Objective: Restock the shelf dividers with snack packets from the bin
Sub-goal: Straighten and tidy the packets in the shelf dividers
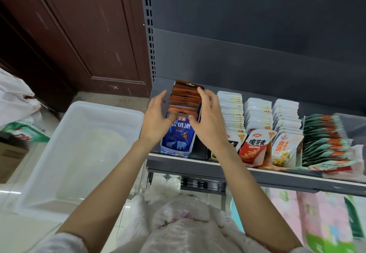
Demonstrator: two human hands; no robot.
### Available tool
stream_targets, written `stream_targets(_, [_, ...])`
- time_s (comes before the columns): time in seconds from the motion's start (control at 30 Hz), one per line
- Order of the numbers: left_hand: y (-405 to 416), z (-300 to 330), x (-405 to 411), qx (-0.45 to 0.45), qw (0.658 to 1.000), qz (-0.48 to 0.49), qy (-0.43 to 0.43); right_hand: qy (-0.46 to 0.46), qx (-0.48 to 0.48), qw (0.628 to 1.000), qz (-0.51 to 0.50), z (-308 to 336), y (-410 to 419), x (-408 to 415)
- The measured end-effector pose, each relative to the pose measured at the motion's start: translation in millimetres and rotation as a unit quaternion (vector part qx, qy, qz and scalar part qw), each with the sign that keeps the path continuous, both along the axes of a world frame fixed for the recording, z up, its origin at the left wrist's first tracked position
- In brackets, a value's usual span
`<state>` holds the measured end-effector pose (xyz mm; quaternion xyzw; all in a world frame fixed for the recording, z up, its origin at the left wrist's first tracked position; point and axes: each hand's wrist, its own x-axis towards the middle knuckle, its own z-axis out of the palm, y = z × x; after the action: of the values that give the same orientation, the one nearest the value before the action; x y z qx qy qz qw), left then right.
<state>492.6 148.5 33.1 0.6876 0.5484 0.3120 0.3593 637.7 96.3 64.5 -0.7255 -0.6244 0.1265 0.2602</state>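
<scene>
A blue display box (178, 139) of brown-topped snack packets (185, 99) stands at the left end of the grey shelf (277, 175). My left hand (156, 118) is at the box's left side with fingers straight, thumb touching the front packet. My right hand (208, 120) lies against the box's right side, fingers extended along the packets, thumb on the front one. Neither hand holds a loose packet. The clear plastic bin (59, 163) sits at the left below the shelf and looks empty.
Right of the box run rows of white packets (231, 112), red and yellow packets (257, 149) and green packets (324, 139). White plastic bags (13, 98) lie at far left. A brown door (79, 34) stands behind. Tissue packs (316, 223) fill the lower shelf.
</scene>
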Motion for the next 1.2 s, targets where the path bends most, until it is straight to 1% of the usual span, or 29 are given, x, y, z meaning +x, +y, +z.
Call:
stream_targets(0.13, [-14.2, 1.7, 6.8, -0.053, 0.994, -0.075, -0.061, 0.001, -0.005, 1.0, 0.005, 5.6, 8.1, 11.6])
stream_targets(0.2, [-15.0, -1.0, 11.1, -0.076, 0.99, -0.093, -0.07, -0.021, 0.0, 1.0, 0.013, 9.4, 22.5, 16.8])
stream_targets(0.23, [-14.7, -2.6, 12.7, -0.074, 0.991, -0.091, -0.065, -0.039, -0.001, 0.999, 0.023, 11.3, 30.4, 19.8])
stream_targets(0.3, [-12.7, -6.8, 13.4, -0.053, 0.994, -0.079, -0.05, -0.092, -0.01, 0.994, 0.062, 15.5, 45.1, 26.8])
stream_targets(0.33, [-11.2, -8.2, 13.1, -0.045, 0.995, -0.075, -0.042, -0.133, -0.01, 0.987, 0.085, 17.8, 50.9, 30.3])
stream_targets(0.4, [-8.6, -8.3, 12.2, -0.04, 0.996, -0.078, -0.033, -0.252, 0.008, 0.959, 0.132, 21.8, 60.1, 34.1])
stream_targets(0.43, [-7.5, -8.2, 12.0, -0.044, 0.995, -0.083, -0.034, -0.296, 0.011, 0.942, 0.156, 24.1, 64.3, 33.7])
stream_targets(0.47, [-6.5, -7.5, 12.1, -0.049, 0.994, -0.088, -0.04, -0.314, 0.005, 0.933, 0.178, 26.2, 68.7, 32.5])
stream_targets(0.57, [-5.0, -8.0, 11.5, -0.053, 0.993, -0.101, -0.041, -0.288, -0.057, 0.932, 0.214, 34.6, 79.4, 26.4])
stream_targets(0.63, [-3.4, -11.5, 10.3, -0.05, 0.993, -0.101, -0.026, -0.279, -0.096, 0.93, 0.221, 36.9, 85.5, 23.8])
stream_targets(0.77, [-1.9, -11.1, 8.9, -0.037, 0.995, -0.091, -0.018, -0.203, -0.176, 0.93, 0.249, 33.7, 91.8, 21.0])
stream_targets(0.87, [-5.6, -10.5, 7.7, -0.009, 0.995, -0.1, -0.029, -0.159, -0.185, 0.934, 0.263, 30.7, 92.3, 24.6])
stream_targets(0.93, [-7.5, -13.1, 6.3, -0.006, 0.993, -0.109, -0.042, -0.136, -0.185, 0.939, 0.254, 30.8, 89.8, 24.7])
stream_targets(1.0, [-7.1, -16.4, 5.9, -0.008, 0.994, -0.09, -0.055, -0.147, -0.163, 0.948, 0.229, 30.0, 89.2, 22.2])
stream_targets(1.07, [-4.0, -16.7, 6.0, -0.011, 0.997, -0.037, -0.074, -0.148, -0.085, 0.968, 0.184, 30.8, 85.1, 20.8])
stream_targets(1.13, [0.7, -14.5, 6.0, -0.033, 0.994, 0.001, -0.102, -0.086, 0.033, 0.99, 0.104, 33.8, 71.2, 18.8])
stream_targets(1.17, [3.3, -13.6, 6.1, -0.048, 0.992, 0.006, -0.118, -0.033, 0.077, 0.995, 0.055, 34.2, 60.9, 16.8])
stream_targets(1.2, [5.6, -11.9, 6.4, -0.068, 0.988, 0.004, -0.136, 0.034, 0.093, 0.995, 0.003, 33.4, 48.3, 11.6])
